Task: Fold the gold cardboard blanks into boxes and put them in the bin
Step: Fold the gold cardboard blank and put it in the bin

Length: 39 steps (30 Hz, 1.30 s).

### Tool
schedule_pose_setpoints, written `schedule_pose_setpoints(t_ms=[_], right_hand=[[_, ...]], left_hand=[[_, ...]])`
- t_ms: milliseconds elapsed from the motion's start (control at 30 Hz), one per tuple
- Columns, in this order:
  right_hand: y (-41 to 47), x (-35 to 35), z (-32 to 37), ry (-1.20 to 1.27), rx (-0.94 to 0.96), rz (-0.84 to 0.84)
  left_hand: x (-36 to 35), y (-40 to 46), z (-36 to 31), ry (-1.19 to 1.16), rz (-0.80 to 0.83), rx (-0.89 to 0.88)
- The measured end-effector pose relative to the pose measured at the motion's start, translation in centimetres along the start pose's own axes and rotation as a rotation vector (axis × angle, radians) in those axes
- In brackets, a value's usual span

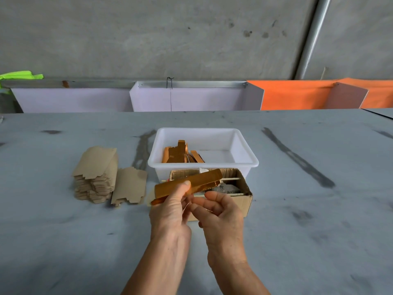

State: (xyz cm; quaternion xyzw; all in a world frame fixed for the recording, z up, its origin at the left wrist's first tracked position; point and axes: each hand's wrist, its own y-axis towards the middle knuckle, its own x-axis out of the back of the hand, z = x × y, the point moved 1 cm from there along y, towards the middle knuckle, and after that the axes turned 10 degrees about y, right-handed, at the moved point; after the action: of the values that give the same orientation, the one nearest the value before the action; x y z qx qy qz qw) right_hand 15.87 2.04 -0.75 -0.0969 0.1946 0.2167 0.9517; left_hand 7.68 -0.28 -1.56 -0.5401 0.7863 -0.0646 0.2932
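Observation:
My left hand (170, 211) grips a long folded gold box (191, 182) by its left end, thumb on top, holding it above the table in front of the white bin (244, 161). My right hand (219, 211) is just right of it with fingers loosely curled, pinching what looks like a thin thread. Several folded gold boxes (176, 153) lie in the bin's left part. A stack of flat cardboard blanks (95, 177), brown side up, sits to the left, with one loose blank (129, 185) leaning beside it.
A small open brown carton (244, 199) holding scraps and a stick stands against the bin's near wall, partly behind my hands. White and orange panels (297, 94) line the table's far edge under a concrete wall.

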Motion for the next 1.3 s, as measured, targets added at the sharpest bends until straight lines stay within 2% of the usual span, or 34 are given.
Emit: schedule_pose_setpoints(t_ms=[300, 567, 800, 900, 1100, 1300], right_hand=[[-0.3, 0.3, 0.8, 0.166, -0.009, 0.148], [0.0, 0.7, 0.7, 0.13, 0.022, 0.118], [0.9, 1.1, 1.6, 0.009, 0.273, 0.143], [1.0, 1.0, 2.1, 0.053, 0.33, 0.179], [1.0, 1.7, 2.0, 0.162, 0.233, 0.128], [1.0, 2.6, 1.0, 0.271, -0.026, 0.186]], left_hand=[[-0.1, -0.6, -0.8, 0.011, 0.008, -0.024], [-0.5, -1.6, -1.2, 0.02, 0.048, 0.004], [-0.7, -2.4, -1.3, 0.028, 0.078, -0.022], [-0.9, -2.7, -1.3, 0.033, 0.093, 0.002], [-1.0, -3.1, -0.3, 0.054, 0.114, 0.05], [-0.5, -2.7, 0.3, 0.073, 0.013, 0.02]])
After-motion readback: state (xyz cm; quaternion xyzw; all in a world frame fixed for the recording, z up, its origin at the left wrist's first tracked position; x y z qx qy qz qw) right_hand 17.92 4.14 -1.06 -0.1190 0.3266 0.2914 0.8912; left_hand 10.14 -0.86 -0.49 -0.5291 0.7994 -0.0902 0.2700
